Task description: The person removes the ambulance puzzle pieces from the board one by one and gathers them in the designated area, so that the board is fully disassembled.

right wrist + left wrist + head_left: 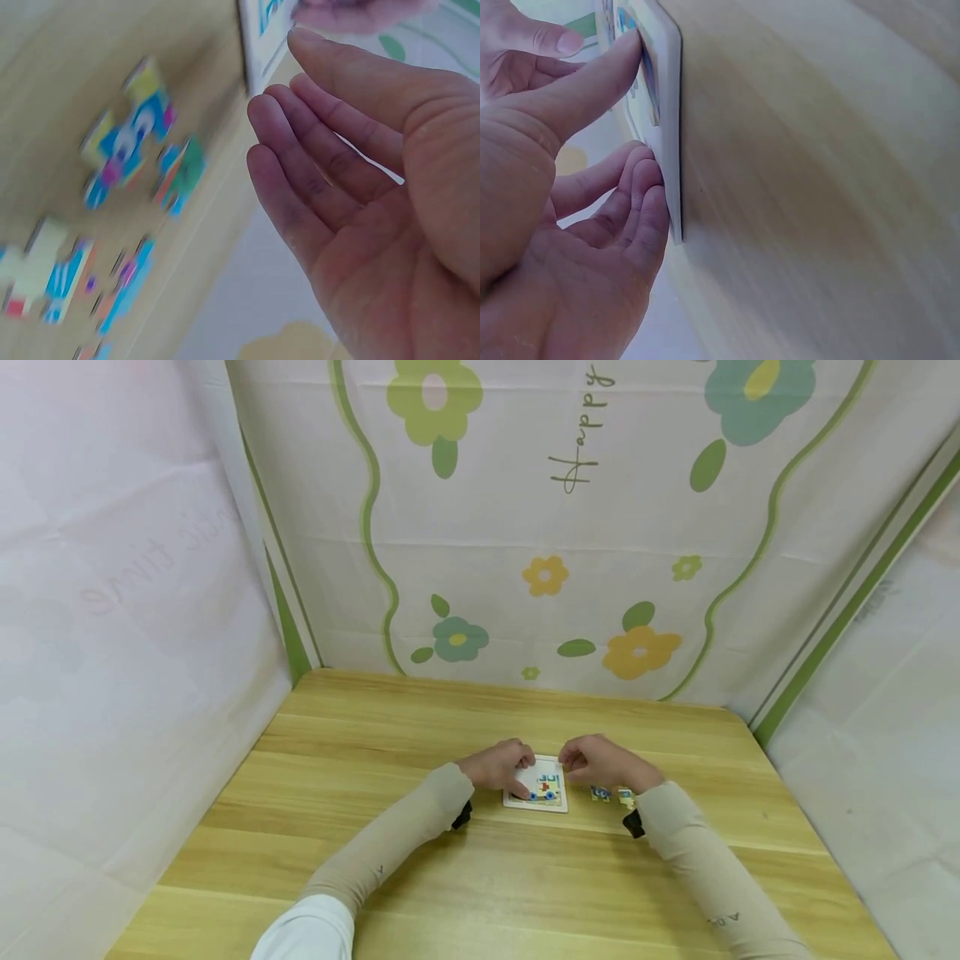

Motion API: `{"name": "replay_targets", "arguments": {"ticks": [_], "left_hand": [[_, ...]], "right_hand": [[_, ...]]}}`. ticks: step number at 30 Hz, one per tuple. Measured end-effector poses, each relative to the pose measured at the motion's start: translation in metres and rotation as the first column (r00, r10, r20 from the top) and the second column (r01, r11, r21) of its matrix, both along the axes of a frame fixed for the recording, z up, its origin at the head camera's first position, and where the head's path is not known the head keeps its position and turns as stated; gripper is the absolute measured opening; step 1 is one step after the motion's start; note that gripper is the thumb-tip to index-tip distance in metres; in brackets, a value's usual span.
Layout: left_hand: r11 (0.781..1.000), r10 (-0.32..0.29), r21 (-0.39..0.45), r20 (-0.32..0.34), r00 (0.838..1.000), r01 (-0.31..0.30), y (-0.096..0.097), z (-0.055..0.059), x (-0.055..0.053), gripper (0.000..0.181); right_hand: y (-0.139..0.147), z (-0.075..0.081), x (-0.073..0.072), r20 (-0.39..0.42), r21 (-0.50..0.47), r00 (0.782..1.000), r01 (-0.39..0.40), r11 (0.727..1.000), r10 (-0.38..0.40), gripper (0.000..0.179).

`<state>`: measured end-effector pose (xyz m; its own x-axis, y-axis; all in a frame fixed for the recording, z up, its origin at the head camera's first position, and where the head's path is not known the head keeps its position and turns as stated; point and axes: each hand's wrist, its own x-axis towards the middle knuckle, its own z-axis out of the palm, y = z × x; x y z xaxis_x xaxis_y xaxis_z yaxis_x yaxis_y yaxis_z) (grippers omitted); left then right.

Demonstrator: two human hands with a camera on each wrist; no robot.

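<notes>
A white-framed jigsaw puzzle board [543, 807] lies on the wooden table, with colourful fitted pieces [549, 789] along its lower part and a bare pale upper part. My left hand [501, 767] holds the board at its left side. In the left wrist view its thumb [619, 71] presses on the picture side and its bent fingers [651, 199] touch the frame. My right hand [600, 762] is by the board's upper right corner. In the right wrist view its fingers [289, 154] are loosely bent, with nothing visible between them and the thumb.
Several loose puzzle pieces [135, 135] lie on the table [517, 893] to the right of the board, partly below my right wrist. White fabric [480, 527] with printed flowers stands behind the table, and more fabric panels close off both sides.
</notes>
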<state>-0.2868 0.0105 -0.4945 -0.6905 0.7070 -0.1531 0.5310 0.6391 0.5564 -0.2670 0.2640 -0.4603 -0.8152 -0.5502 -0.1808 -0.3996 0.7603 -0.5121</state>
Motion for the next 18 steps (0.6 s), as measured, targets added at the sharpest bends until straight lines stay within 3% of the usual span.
{"name": "replay_targets", "arguments": {"ticks": [6,13,18], "left_hand": [[0.999,-0.033,-0.009,-0.024,0.999,0.032,0.001,0.003,0.000,0.058],[0.997,-0.066,0.031,-0.058,0.996,0.068,0.008,0.003,0.002,0.057],[0.991,-0.096,0.086,-0.044,0.994,0.099,0.016,0.000,0.004,0.051]], "right_hand": [[-0.019,-0.001,0.003,-0.040,0.011,0.996,-0.083,0.997,0.083,0.030],[-0.026,-0.003,0.009,-0.087,0.067,0.991,-0.094,0.993,0.100,0.034],[-0.027,-0.007,0.012,-0.112,0.072,0.985,-0.124,0.990,0.131,0.030]]}}
